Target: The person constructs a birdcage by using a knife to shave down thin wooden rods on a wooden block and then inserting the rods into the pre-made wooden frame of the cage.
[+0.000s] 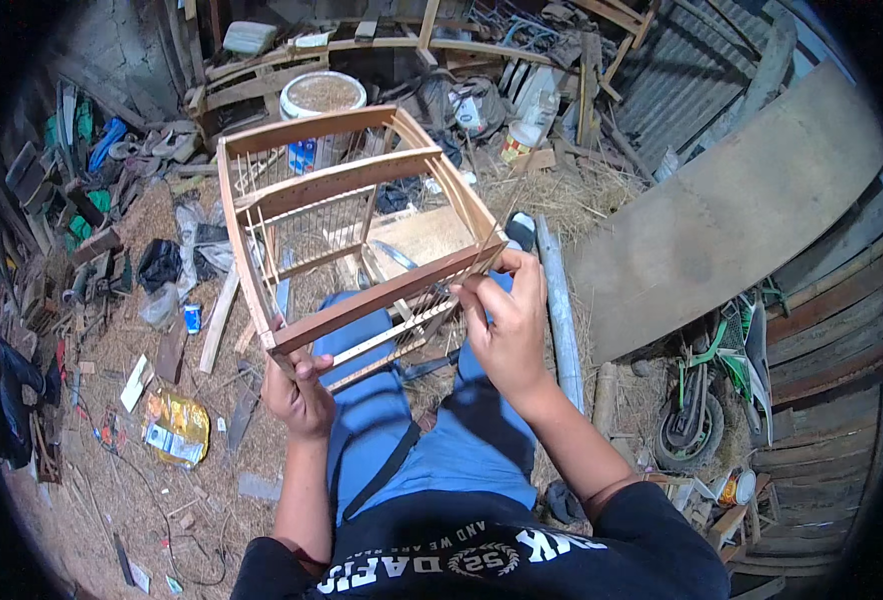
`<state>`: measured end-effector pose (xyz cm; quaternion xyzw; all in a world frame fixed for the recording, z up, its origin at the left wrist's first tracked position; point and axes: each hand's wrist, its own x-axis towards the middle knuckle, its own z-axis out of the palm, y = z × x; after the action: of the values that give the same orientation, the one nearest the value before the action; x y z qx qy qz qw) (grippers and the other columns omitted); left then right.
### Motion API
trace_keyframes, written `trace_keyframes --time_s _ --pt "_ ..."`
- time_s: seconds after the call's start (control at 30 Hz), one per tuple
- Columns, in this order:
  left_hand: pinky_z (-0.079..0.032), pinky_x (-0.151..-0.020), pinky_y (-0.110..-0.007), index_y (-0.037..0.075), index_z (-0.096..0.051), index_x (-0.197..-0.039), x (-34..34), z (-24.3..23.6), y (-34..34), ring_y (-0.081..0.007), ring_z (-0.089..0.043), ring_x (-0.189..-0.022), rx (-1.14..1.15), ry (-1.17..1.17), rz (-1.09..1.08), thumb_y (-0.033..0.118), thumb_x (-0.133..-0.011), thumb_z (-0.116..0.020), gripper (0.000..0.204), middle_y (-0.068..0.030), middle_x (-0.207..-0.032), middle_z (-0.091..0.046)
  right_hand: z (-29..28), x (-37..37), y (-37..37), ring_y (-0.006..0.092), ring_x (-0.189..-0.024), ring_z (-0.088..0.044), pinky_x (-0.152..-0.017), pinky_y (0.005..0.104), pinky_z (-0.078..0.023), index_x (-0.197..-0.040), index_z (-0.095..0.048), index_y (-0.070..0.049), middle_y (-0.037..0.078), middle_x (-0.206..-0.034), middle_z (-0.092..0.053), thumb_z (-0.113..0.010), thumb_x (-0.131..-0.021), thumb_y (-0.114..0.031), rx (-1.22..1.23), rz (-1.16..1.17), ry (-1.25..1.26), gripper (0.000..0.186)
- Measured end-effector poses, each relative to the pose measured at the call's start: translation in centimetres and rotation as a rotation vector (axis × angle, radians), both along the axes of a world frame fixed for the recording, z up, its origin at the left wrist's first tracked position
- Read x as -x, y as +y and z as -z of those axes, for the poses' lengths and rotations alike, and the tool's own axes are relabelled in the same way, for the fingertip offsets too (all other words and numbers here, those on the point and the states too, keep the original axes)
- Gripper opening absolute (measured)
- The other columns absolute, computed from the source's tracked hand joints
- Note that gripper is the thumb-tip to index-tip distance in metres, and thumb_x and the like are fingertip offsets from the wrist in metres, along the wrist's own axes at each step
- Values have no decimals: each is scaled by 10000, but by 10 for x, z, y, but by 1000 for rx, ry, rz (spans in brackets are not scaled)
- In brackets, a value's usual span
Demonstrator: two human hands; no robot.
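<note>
Your left hand (300,398) is clamped on the near left corner of the cage (387,296), thumb in front and most fingers hidden by the frame. Your right hand (514,318) is apart from it, a little farther out, wrist bent inward, with thumb and forefinger drawn close at the near right corner; you can't tell from here whether they pinch a bar. The cage is between your hands and stretches away beyond them, tilted, above your blue trousers (387,425).

A grey pole (560,310) lies just right of your right hand, with a broad flat panel (732,210) and a green motorbike (730,350) farther right. Left of your left hand is a shiny yellow bag (177,430); beyond both hands, a white bucket (294,113).

The cage is smooth reddish wood, with curved side rails and thin, straight bars.
</note>
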<state>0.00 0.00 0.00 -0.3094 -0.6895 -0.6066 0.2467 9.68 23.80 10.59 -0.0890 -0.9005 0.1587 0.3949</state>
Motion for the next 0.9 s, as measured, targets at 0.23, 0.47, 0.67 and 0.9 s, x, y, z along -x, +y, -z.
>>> trace_keyframes --time_s 0.23,0.47,0.67,0.9 --pt "-482 -635 -258 -28 -575 -963 2 -20 8 -115 -575 -691 -160 -169 6 414 -1091 -491 469 -40 -770 -563 -24 0 10 380 -1114 -568 -932 478 -421 -882 -685 -49 199 -1182 -594 -774 -820 -135 -157 -145 -158 139" --pt "-464 -594 -274 -28 -579 -874 9 -21 9 -153 -559 -621 -176 -130 -40 403 -1078 -523 481 -80 -711 -584 -10 12 12 393 -1123 -565 -956 501 -414 -901 -679 -46 200 -1156 -587 -759 -809 -112 -174 -186 -178 139" --pt "-486 -614 -292 -35 -592 -865 10 -19 9 -174 -563 -631 -114 -114 -74 421 -1076 -519 508 -102 -746 -598 -7 18 8 396 -1119 -539 -975 515 -387 -898 -681 -48 200 -1143 -565 -756 -792 -93 -151 -178 -129 138" --pt "-515 -831 -423 -25 -601 -841 13 -20 8 -224 -593 -684 -94 -156 -101 410 -1076 -521 501 -89 -710 -571 4 25 7 424 -1190 -506 -1037 524 -354 -924 -694 -47 235 -1194 -549 -764 -779 -102 -162 -115 -128 170"
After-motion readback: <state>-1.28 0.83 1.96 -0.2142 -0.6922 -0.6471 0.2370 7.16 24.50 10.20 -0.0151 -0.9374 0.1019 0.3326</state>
